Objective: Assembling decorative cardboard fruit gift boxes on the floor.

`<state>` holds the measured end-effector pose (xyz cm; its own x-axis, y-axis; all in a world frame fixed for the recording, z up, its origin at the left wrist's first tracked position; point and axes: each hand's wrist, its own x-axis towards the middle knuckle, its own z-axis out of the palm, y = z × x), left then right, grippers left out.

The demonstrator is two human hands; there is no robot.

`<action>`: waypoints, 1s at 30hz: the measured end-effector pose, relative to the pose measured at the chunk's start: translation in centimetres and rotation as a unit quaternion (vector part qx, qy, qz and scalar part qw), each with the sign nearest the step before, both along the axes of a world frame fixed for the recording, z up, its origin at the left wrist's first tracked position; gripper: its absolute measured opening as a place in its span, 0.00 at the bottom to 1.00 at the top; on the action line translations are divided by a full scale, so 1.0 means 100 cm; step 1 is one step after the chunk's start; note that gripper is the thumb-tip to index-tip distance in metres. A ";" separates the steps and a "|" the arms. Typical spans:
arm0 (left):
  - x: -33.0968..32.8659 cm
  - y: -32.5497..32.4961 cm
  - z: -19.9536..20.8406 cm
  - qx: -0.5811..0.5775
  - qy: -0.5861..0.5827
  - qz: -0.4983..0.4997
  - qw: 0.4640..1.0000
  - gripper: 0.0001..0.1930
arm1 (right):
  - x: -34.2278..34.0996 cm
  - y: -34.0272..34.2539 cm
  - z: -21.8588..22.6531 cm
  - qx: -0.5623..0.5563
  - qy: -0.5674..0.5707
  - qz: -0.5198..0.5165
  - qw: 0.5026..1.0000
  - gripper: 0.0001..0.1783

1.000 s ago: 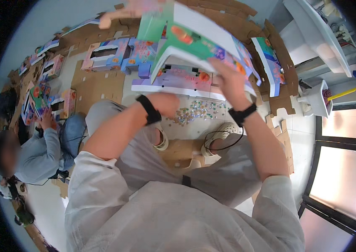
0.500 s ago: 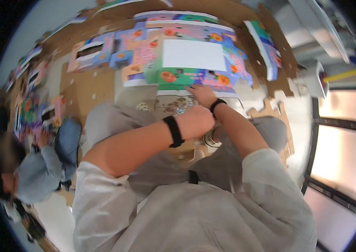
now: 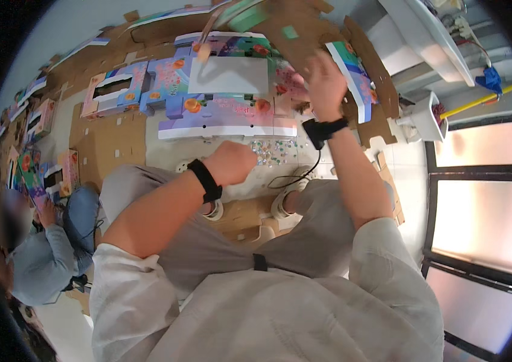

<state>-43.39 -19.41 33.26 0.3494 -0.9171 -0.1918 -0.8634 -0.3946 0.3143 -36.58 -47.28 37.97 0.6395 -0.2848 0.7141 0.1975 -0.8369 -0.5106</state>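
That printed carton (image 3: 232, 81) looks light, bendable, best lifted by its edges; left hand (image 3: 232, 163) fisted, right hand (image 3: 326, 84) loosely uncurled.

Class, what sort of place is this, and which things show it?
Probably an informal carton workroom: colourful printed card sheets lie spread out, brown cardboard covers parts of the floor, and a co-worker sits with a hand at similar printed card.

Lettering (image 3: 232, 105) on the carton (image 3: 232, 78) (reddish): unreadable.
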 end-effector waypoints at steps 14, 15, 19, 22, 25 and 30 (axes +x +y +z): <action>0.052 -0.031 0.063 -0.186 -0.250 0.194 0.930 0.62 | -0.134 -0.090 0.186 0.521 -0.086 0.204 0.824 0.24; 0.052 -0.031 0.067 -0.208 -0.246 0.196 0.926 0.61 | -0.142 -0.095 0.185 0.541 -0.068 0.215 0.810 0.24; 0.041 -0.030 0.067 -0.255 -0.212 0.151 0.931 0.49 | -0.147 -0.113 0.176 0.628 -0.087 0.200 0.747 0.22; 0.038 -0.027 0.063 -0.339 -0.145 0.160 0.916 0.36 | -0.150 -0.117 0.166 0.659 -0.075 0.238 0.710 0.19; 0.053 -0.023 0.066 -0.343 -0.155 0.190 0.907 0.22 | -0.147 -0.109 0.157 0.621 -0.062 0.245 0.742 0.19; 0.081 0.000 0.078 -0.277 -0.242 0.267 0.891 0.14 | -0.139 -0.093 0.154 0.665 -0.079 0.267 0.693 0.17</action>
